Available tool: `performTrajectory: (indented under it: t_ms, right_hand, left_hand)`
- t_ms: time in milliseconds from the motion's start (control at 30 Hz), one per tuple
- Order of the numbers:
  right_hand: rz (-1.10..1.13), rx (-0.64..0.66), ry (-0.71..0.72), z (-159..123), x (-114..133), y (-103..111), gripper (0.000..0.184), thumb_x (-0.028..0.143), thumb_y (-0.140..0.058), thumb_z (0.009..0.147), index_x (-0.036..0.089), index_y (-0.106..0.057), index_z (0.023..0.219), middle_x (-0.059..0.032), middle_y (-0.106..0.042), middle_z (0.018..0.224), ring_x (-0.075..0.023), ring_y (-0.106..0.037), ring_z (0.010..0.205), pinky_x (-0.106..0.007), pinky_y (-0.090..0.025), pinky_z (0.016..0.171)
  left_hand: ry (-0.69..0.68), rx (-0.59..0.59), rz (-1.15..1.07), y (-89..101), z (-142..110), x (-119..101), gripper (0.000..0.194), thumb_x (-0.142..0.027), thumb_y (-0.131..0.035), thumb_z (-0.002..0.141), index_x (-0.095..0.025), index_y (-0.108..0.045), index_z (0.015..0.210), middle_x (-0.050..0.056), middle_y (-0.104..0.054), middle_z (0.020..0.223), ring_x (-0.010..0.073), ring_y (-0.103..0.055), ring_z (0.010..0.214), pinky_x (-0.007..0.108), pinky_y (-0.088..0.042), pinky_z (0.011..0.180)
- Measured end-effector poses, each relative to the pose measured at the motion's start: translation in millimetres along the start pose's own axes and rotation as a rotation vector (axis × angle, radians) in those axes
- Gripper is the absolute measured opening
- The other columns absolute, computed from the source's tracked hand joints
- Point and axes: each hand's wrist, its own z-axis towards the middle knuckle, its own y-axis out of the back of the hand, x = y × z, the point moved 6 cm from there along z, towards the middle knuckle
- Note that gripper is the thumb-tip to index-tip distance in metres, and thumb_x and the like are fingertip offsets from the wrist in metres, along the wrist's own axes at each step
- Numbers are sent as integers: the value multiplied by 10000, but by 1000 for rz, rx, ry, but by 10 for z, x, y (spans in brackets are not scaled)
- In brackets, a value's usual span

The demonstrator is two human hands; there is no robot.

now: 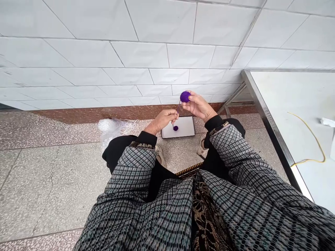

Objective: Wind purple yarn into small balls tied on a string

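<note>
The head view gives me a look down at two bare hands over a speckled floor (pixel 65 181). The yarn ball (pixel 185 96) is a deep, saturated purple, small and rounded, with faint wound lines and a slightly fuzzy surface. I see it up in the right hand (pixel 198 106), near the white tiled wall (pixel 178 55) in my view; the thumb and fingertips are clamped on its side, while the lower fingers curl beneath it. A thin purple strand (pixel 179 106) runs from the ball down to the left hand (pixel 163 119), whose thumb and forefinger are pinched together on it, the other fingers folded in. Below that hand I can follow more yarn to a smaller, darker purple clump (pixel 176 128) over the white inside of a shallow, dark-edged tray (pixel 187 127). The tray is on the floor between and beyond two pale shoes (pixel 160 157). To the left of the tray I make out a clear plastic bag (pixel 106 126) with loose white cords (pixel 131 126) spread beside it. On my right stands a metal-edged white table (pixel 290 101) with a curved yellow cord (pixel 318 141) on top.
</note>
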Motion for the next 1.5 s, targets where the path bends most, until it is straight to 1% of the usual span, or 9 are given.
performTrajectory:
  t_ms: [167,300,567,700,800,900,1200,1367,1500]
  right_hand:
    - [-426,-179,-57,80,-207,137,278,63,-690,792,196,-468,893,56,-610,708,-63,-584,506,-177,-514,490]
    - [-802,172,-385,-41,-424,74,264,-42,-689,701,148,-576,847,26,-611,649,-68,-529,430,-175,-416,374]
    - [-101,2,-59,-5,-28,-78,261,193,-715,850,189,-492,985,27,-634,765,-80,-648,637,-194,-569,623]
    - [-359,-153,-114,72,-204,66,243,86,-687,845,190,-473,900,38,-600,663,-66,-575,506,-161,-506,477]
    - [-679,116,-346,1,-412,8,255,-19,-701,752,157,-543,847,26,-594,613,-74,-538,450,-163,-442,387]
    - [-499,337,-346,-104,-350,-149,253,13,-706,747,143,-573,919,9,-645,716,-78,-596,530,-178,-518,482]
    - [-433,-85,-122,83,-243,44,272,79,-698,825,197,-464,898,52,-584,662,-65,-550,510,-163,-479,475]
    - [-716,326,-395,-81,-443,-109,229,-8,-707,733,146,-591,857,4,-623,683,-85,-565,517,-185,-476,460]
    - [-322,221,-272,-78,-222,-177,201,69,-661,806,163,-534,929,25,-626,719,-71,-581,540,-193,-522,534]
  left_hand:
    - [-15,140,122,-94,-40,-16,185,-298,-552,796,-159,-628,700,-11,-544,586,113,-507,567,243,-422,618]
    - [-17,-51,172,109,-53,-10,177,-305,-563,772,-160,-625,692,-13,-535,596,116,-486,575,244,-390,606]
    - [23,-56,195,108,-5,61,177,-292,-545,763,-170,-607,651,-19,-524,572,113,-472,552,240,-380,586]
    - [-16,104,173,-1,-68,-26,211,-344,-563,783,-162,-624,696,-11,-539,596,107,-477,549,237,-384,586]
    - [-8,-18,206,129,-82,-20,207,-350,-567,781,-160,-623,717,-18,-510,592,109,-450,551,239,-353,575]
    - [27,-167,224,260,-63,45,193,-316,-557,778,-167,-565,655,-22,-478,578,108,-425,550,243,-332,572]
    - [-1,115,238,-31,-71,-23,174,-290,-566,801,-161,-637,710,-18,-537,606,102,-458,557,226,-374,573]
    - [-16,-101,286,196,-82,-39,177,-290,-561,778,-156,-612,675,-17,-533,610,109,-449,592,233,-355,595]
    - [28,-187,264,275,-57,60,187,-287,-536,784,-165,-568,645,-29,-468,567,109,-414,559,242,-335,583]
